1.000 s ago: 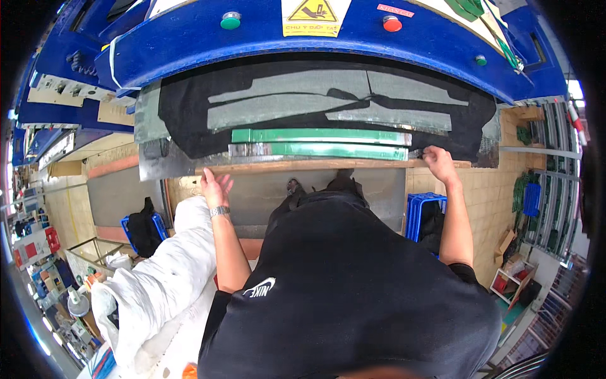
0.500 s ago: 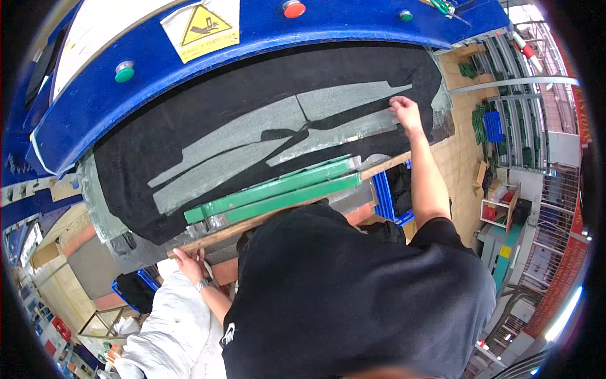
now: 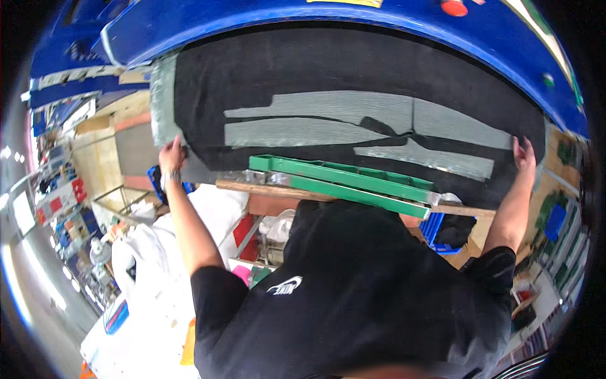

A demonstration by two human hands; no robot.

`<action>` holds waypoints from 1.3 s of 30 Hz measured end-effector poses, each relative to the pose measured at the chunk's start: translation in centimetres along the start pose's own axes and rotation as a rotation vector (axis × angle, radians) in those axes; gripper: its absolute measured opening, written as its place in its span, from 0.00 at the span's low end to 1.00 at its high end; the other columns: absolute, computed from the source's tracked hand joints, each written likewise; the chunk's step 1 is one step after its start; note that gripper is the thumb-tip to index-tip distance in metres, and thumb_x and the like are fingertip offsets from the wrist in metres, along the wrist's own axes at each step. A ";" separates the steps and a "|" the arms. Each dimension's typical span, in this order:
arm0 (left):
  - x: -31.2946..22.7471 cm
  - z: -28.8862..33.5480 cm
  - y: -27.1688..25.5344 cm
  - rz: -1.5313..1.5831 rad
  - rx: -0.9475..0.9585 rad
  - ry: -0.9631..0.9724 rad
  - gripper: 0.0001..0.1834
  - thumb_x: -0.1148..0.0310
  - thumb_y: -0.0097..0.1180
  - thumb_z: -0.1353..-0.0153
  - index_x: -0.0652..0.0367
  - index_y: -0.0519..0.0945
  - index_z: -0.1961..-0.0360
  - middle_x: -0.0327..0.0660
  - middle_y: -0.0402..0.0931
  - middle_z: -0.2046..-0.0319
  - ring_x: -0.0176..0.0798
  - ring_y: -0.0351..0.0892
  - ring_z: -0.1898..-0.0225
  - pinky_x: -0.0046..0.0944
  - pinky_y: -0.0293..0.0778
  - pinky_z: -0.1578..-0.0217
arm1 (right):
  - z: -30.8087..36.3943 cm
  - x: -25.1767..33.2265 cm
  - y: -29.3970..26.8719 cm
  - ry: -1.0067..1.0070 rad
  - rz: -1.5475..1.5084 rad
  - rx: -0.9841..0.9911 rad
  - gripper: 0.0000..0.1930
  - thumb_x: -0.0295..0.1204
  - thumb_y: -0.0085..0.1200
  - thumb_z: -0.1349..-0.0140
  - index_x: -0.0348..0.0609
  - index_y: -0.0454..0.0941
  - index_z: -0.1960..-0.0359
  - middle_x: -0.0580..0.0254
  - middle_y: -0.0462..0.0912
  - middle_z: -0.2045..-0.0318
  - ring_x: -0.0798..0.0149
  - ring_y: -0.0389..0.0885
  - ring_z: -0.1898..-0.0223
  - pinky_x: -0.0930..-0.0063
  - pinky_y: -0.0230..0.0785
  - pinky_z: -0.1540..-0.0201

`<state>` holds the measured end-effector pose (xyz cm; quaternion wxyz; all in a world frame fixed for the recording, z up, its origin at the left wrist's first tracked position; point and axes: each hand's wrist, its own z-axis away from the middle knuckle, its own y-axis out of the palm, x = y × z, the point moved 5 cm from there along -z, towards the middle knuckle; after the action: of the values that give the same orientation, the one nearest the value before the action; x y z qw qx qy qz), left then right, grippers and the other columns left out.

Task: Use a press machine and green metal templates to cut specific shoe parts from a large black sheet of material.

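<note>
A black fabric sheet [image 3: 303, 60] lies over a pale grey-green board [image 3: 163, 95]. Long cut-out shapes in the sheet let the board show through. At the sheet's left edge, my left hand [image 3: 172, 161] has its fingers closed on the black edge where it meets the board. My right hand [image 3: 524, 156] reaches to the sheet's right end, fingers apart and touching or just above it; blur hides the exact contact. Between my arms, along the front, rest two long green metal frames [image 3: 347, 180], apart from both hands.
A blue machine beam [image 3: 252, 22] arches over the sheet's far side, with a red button [image 3: 454, 7] and a green button [image 3: 548, 79]. A wooden strip [image 3: 271, 189] runs along the front edge. White cloth [image 3: 214, 205] hangs at the left; a blue crate [image 3: 435, 230] stands below right.
My left hand has left the front wooden edge for the sheet's left side. My right hand has moved outward from the cut-out to the right end. The view has turned.
</note>
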<state>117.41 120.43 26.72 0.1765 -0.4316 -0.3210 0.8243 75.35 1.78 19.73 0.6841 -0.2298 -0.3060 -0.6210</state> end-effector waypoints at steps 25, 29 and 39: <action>-2.1 -1.5 1.8 -0.373 -0.324 0.014 0.28 0.43 0.78 0.52 0.61 0.85 0.75 0.54 0.87 0.68 0.57 0.87 0.59 0.51 0.79 0.54 | 1.3 -5.2 0.1 -0.284 0.636 -0.186 0.09 0.33 0.60 0.29 0.40 0.78 0.63 0.61 0.86 0.69 0.64 0.85 0.75 0.76 0.77 0.77; -2.4 -1.6 3.1 -0.280 -0.196 0.110 0.28 0.45 0.78 0.52 0.60 0.81 0.78 0.47 0.85 0.75 0.49 0.86 0.68 0.47 0.79 0.60 | 1.8 -5.2 0.3 -0.303 0.764 -0.285 0.15 0.37 0.63 0.31 0.40 0.77 0.71 0.61 0.82 0.75 0.65 0.83 0.76 0.76 0.76 0.77; -1.5 -1.2 2.9 -0.450 -0.396 0.194 0.22 0.49 0.70 0.43 0.59 0.86 0.63 0.54 0.86 0.65 0.60 0.86 0.60 0.52 0.79 0.56 | 2.3 -5.8 1.3 -0.342 0.878 -0.256 0.19 0.41 0.62 0.31 0.36 0.77 0.71 0.60 0.81 0.77 0.66 0.82 0.77 0.76 0.77 0.78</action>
<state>119.27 117.87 25.12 0.2970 -0.4522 -0.5444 0.6410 76.08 7.67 17.34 0.7874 -0.5183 -0.2094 -0.2597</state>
